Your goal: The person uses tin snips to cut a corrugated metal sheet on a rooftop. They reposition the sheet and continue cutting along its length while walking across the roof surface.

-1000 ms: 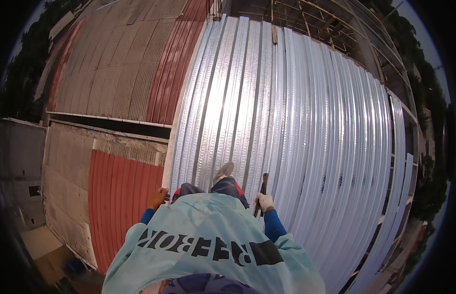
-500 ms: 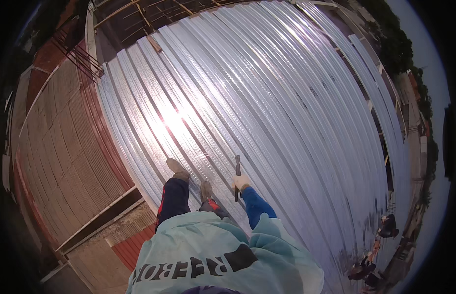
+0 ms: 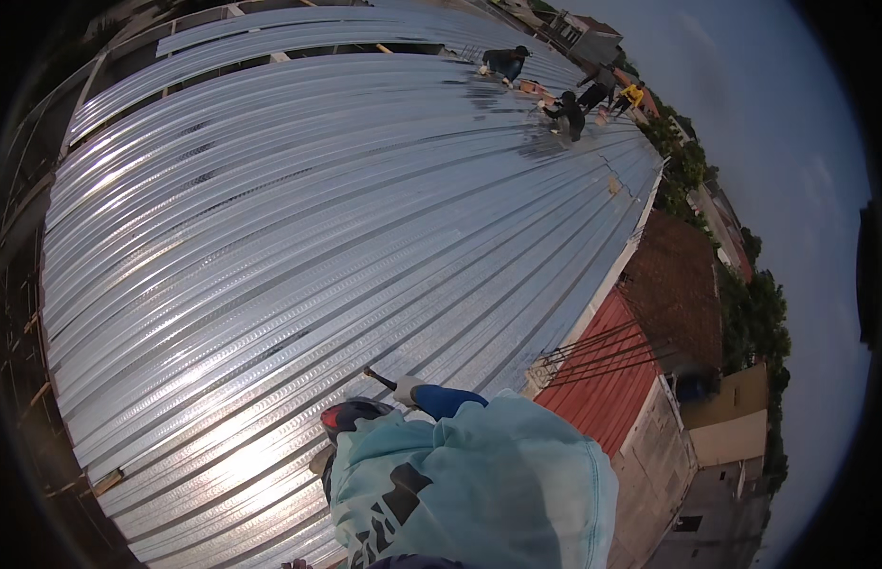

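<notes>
My right hand (image 3: 409, 390), in a pale glove below a blue sleeve, is closed around the dark handle of a hammer (image 3: 380, 378). The tool is low beside my right leg, its far end pointing away to the left above the ribbed metal roof sheets (image 3: 299, 256). My left hand does not show. A boot (image 3: 320, 461) stands on the sheets, partly hidden by my pale green shirt (image 3: 498, 474) and dark trouser leg.
Several people crouch or stand at the far right of the roof, one a crouching person in dark clothes (image 3: 568, 118). The roof edge (image 3: 607, 294) drops to a lower red roof (image 3: 602, 370), with rods jutting across. Open framing (image 3: 28, 379) borders the left side.
My view has swung round to the right, bringing the people, sky and red roof into sight. The hammer stays in my right hand, now pointing left and low beside my leg.
</notes>
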`<control>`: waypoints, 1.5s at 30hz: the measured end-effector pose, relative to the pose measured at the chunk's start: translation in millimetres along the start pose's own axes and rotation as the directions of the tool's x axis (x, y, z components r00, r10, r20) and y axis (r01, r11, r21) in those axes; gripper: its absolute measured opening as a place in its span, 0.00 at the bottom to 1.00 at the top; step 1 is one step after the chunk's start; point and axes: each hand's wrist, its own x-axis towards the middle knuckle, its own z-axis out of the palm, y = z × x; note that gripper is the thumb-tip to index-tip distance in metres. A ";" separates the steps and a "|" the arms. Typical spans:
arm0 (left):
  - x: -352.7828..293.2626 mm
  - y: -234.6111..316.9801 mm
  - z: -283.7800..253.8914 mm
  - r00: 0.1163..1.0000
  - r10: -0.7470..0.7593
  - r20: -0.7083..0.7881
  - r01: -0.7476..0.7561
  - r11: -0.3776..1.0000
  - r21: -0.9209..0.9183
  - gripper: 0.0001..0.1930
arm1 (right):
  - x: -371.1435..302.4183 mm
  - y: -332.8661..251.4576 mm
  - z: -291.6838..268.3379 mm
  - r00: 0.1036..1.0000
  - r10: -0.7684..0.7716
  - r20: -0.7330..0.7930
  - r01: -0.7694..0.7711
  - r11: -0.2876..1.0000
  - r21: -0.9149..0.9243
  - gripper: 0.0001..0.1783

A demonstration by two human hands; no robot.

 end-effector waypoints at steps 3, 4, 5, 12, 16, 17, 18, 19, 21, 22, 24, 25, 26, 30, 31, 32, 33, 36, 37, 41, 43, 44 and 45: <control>43.5 4.0 -38.4 1.000 -0.008 -0.009 0.007 0.999 -0.042 0.29 | -16.0 -11.8 33.6 0.996 0.091 0.006 -0.091 0.993 0.080 0.20; 59.0 3.7 -42.9 1.000 -0.011 -0.001 0.011 0.998 -0.066 0.30 | -11.4 -10.8 42.1 0.996 0.081 -0.020 -0.080 0.995 0.060 0.21; 71.1 -1.4 -48.4 1.000 -0.020 0.017 0.021 0.997 -0.080 0.30 | -6.4 -12.2 51.5 0.996 0.075 -0.042 -0.074 0.997 0.038 0.21; 86.3 -93.0 -5.8 0.902 -0.320 0.290 0.341 0.940 -0.025 0.24 | -8.5 -145.1 63.7 0.996 0.025 0.086 -0.015 0.993 -0.114 0.20; -7.2 -145.9 7.3 0.819 -0.026 0.573 -0.070 0.987 0.144 0.14 | 47.8 -226.6 85.7 0.992 -0.062 0.112 0.076 0.989 -0.125 0.17; -26.6 -166.7 2.7 0.834 0.168 0.525 -0.301 0.937 0.178 0.15 | 53.2 -246.7 79.0 0.998 0.016 0.062 -0.008 0.990 -0.141 0.14; -34.2 -183.7 -2.0 0.809 0.353 0.469 -0.501 0.832 0.237 0.16 | 56.0 -266.3 79.8 0.994 0.074 0.082 -0.081 0.993 0.086 0.11; -37.3 -189.5 -1.2 0.930 0.120 0.346 -0.238 0.916 0.323 0.15 | 45.6 -309.5 89.4 0.999 -0.001 0.054 -0.006 0.992 0.127 0.10; -58.1 -191.9 -16.3 0.926 -0.350 0.139 0.297 0.906 0.302 0.15 | 78.0 -383.9 121.8 0.981 -0.096 0.170 0.082 0.993 0.087 0.11; -71.2 -180.3 -19.4 0.939 -0.337 0.068 0.279 0.862 0.424 0.16 | 82.8 -409.4 131.7 0.978 -0.086 0.192 0.068 0.993 0.096 0.11; -72.5 -154.9 -16.6 0.963 -0.269 -0.031 0.224 0.726 0.651 0.17 | 106.4 -483.7 157.8 0.946 -0.172 0.274 0.167 0.985 0.041 0.10; -56.9 -123.2 -3.4 0.908 -0.407 -0.101 0.418 0.859 0.297 0.17 | 130.7 -505.0 160.3 0.919 -0.239 0.314 0.256 0.967 -0.014 0.08; -58.1 -93.6 3.9 0.824 -0.554 -0.124 0.545 0.833 -0.098 0.16 | 126.3 -535.9 164.4 0.908 -0.271 0.319 0.327 0.935 -0.139 0.09; -45.8 -75.8 18.4 0.763 -0.633 -0.130 0.598 0.768 -0.232 0.18 | 82.3 -707.1 236.3 0.806 -0.460 0.373 0.586 0.714 -0.384 0.10; -34.0 -72.5 18.7 0.754 -0.648 -0.111 0.607 0.750 -0.262 0.19 | 74.9 -736.6 250.1 0.770 -0.508 0.386 0.634 0.675 -0.377 0.09; -23.7 -71.8 17.9 0.744 -0.661 -0.098 0.616 0.735 -0.285 0.19 | 61.8 -763.2 265.5 0.758 -0.519 0.394 0.645 0.684 -0.341 0.09; -13.8 -71.8 14.3 0.735 -0.673 -0.080 0.624 0.718 -0.308 0.19 | 43.2 -789.2 283.3 0.748 -0.529 0.400 0.653 0.693 -0.305 0.09; 27.1 -86.3 -1.8 0.730 -0.683 -0.025 0.636 0.693 -0.339 0.20 | -9.4 -840.9 335.6 0.748 -0.539 0.387 0.642 0.735 -0.218 0.08; 40.5 -97.4 -10.4 0.731 -0.682 -0.009 0.639 0.688 -0.345 0.21 | -26.7 -852.6 356.3 0.752 -0.539 0.380 0.634 0.749 -0.193 0.08; 105.2 -153.5 -71.9 0.862 -0.507 -0.009 0.493 0.841 -0.221 0.22 | -60.7 -848.8 421.5 0.805 -0.457 0.378 0.549 0.816 -0.183 0.10; 138.9 -185.2 -122.1 0.967 -0.215 -0.138 0.194 0.970 -0.149 0.23 | -74.3 -830.0 452.8 0.843 -0.393 0.367 0.497 0.830 -0.253 0.10; 203.3 -93.2 -171.8 0.755 -0.644 0.120 0.636 0.677 -0.371 0.25 | -75.7 -828.1 445.9 0.857 -0.367 0.360 0.481 0.822 -0.306 0.11; 217.2 -94.0 -209.5 0.703 -0.708 0.068 0.642 0.590 -0.490 0.21 | -96.2 -818.7 466.6 0.905 -0.299 0.304 0.400 0.842 -0.362 0.11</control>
